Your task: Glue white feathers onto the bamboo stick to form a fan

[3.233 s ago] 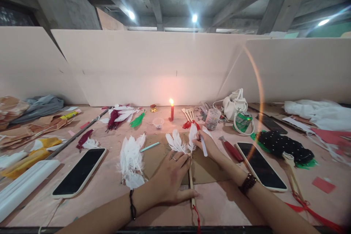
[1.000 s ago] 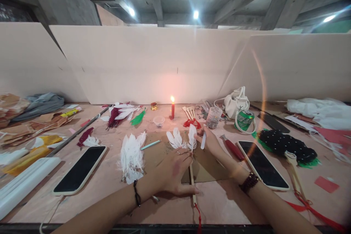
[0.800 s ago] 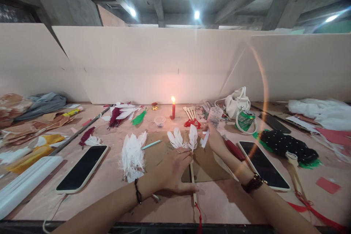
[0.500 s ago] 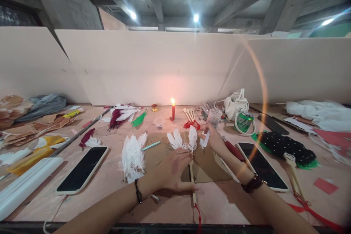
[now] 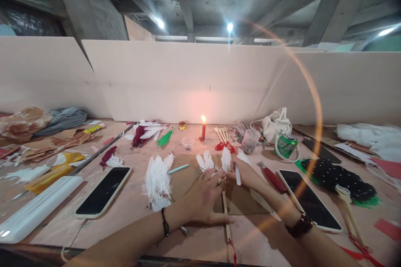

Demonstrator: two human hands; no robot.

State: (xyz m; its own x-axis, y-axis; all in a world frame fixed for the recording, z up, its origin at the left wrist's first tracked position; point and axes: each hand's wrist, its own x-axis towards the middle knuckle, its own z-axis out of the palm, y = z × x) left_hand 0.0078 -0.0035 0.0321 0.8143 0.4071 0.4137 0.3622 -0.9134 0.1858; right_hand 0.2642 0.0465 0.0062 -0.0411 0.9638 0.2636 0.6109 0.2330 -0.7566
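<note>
A flat wooden stick (image 5: 226,212) with a red cord (image 5: 232,250) at its near end lies on a brown board (image 5: 250,202). My left hand (image 5: 205,198) rests over the stick and holds it down, thumb stretched across it. At its far end stand white feathers (image 5: 226,159), with another white feather pair (image 5: 204,160) just left. My right hand (image 5: 246,173) is closed on a short white stick (image 5: 238,175), its fingertips by the middle feather's base, close to my left fingers. What the fingertips touch is partly hidden. Another white feather (image 5: 243,157) lies behind my right hand.
A lit red candle (image 5: 203,129) stands beyond the board. White feathers (image 5: 159,181) are piled at left, near a phone (image 5: 104,192). To the right are a red-handled tool (image 5: 272,178), another phone (image 5: 310,200), a green can (image 5: 285,147) and a plastic cup (image 5: 250,141).
My right hand has come left and nearer, from the right-hand feather to the middle feather's base beside my left hand. My left hand stays on the stick. The view has shifted slightly.
</note>
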